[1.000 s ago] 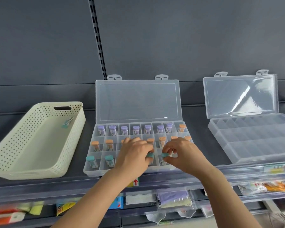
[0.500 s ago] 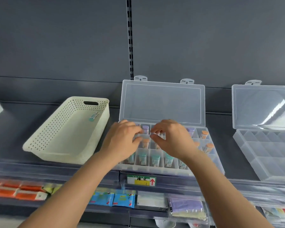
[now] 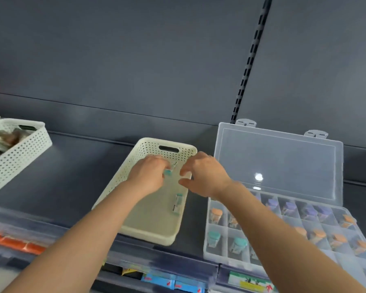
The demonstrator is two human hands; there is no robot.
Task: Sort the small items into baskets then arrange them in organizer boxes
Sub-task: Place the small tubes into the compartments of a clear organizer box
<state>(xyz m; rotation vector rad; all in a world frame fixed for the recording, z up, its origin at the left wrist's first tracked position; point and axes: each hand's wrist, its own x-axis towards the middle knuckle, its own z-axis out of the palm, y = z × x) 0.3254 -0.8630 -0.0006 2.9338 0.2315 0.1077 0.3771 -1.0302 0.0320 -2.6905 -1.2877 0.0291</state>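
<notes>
**Fingers (image 3: 164, 166) pinch a teal-capped vial (image 3: 169, 170) inside the cream basket (image 3: 148, 235)**

The left hand (image 3: 148, 176) reaches into the far end of the basket, forearm stretched forward. The vial slants from near-left to far-right, teal cap toward the person and clear body pointing at the far wall. The right hand (image 3: 203, 176) hovers at the basket's right rim, thumb and fingers loosely curled, apart, holding nothing. A second vial (image 3: 178, 203) lies flat by the right wall, cap away from the person. The open organizer box (image 3: 216, 256) stands just beside the basket on the shelf (image 3: 82, 166).
</notes>
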